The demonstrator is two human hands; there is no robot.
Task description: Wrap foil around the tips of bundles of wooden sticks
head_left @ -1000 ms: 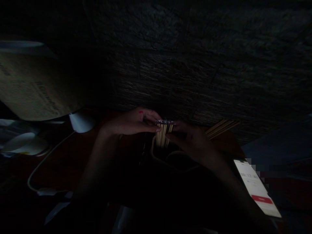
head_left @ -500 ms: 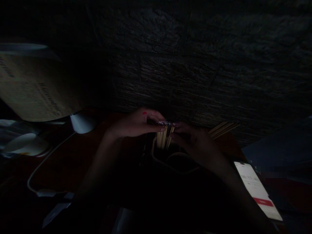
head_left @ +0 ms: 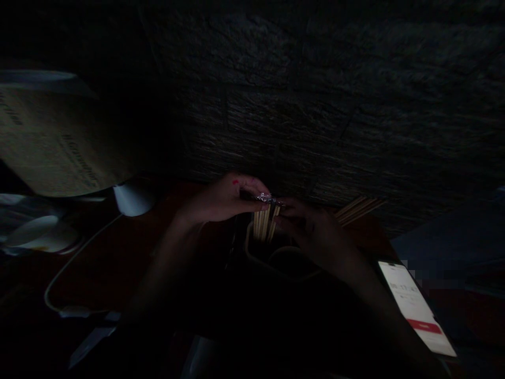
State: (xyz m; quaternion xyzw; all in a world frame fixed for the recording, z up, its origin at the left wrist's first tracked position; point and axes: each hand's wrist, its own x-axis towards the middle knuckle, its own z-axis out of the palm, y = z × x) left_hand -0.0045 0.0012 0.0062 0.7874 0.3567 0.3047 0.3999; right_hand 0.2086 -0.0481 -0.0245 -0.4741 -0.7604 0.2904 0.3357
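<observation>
The scene is very dark. My left hand [head_left: 224, 197] is closed, thumb and fingers pinching the left end of a small shiny, crinkled wrapper-like piece [head_left: 269, 199]. Its other end lies between the fingertips of my right hand [head_left: 315, 226], also closed. Just under this piece stand several thin wooden sticks [head_left: 262, 223], like chopsticks or skewers, upright in a dark container [head_left: 249, 252] with a pale rim. Whether the fingers touch the stick tops cannot be made out. A round rim shows faintly inside the container, partly behind my right hand.
More wooden sticks [head_left: 361, 209] lie behind my right hand by the stone-textured wall [head_left: 256, 116]. A lit phone [head_left: 414, 305] rests at right. On the left are a brown printed paper bag [head_left: 59, 137], a white cone-shaped object [head_left: 134, 200], a cable [head_left: 63, 273] and a pale cup [head_left: 35, 234].
The shiny piece has tilted slightly and catches more light at its left end. Both hands have shifted only a little and keep their hold.
</observation>
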